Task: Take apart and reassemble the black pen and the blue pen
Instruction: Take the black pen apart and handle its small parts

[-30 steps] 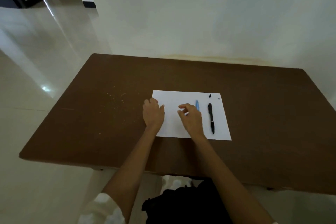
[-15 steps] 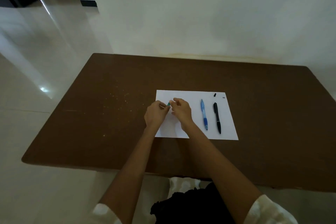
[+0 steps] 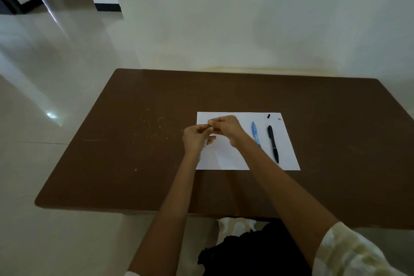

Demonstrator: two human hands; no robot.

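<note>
The blue pen (image 3: 255,132) and the black pen (image 3: 273,143) lie side by side on the right half of a white sheet of paper (image 3: 289,152). My left hand (image 3: 196,138) and my right hand (image 3: 226,129) meet over the sheet's left part, fingertips pinched together on a small dark pen part (image 3: 210,127), mostly hidden by the fingers. Two tiny loose parts rest near the sheet's far right corner: a black piece (image 3: 268,116) and a small grey piece (image 3: 279,119).
A brown table (image 3: 125,152) carries the sheet and stands against a pale wall. Pale specks are scattered on its left half. Glossy tiled floor lies to the left and in front. My lap in dark cloth shows below the near edge.
My right hand left the blue pen and moved left to join my left hand. Both hands now pinch a small part together. The pens stay on the paper.
</note>
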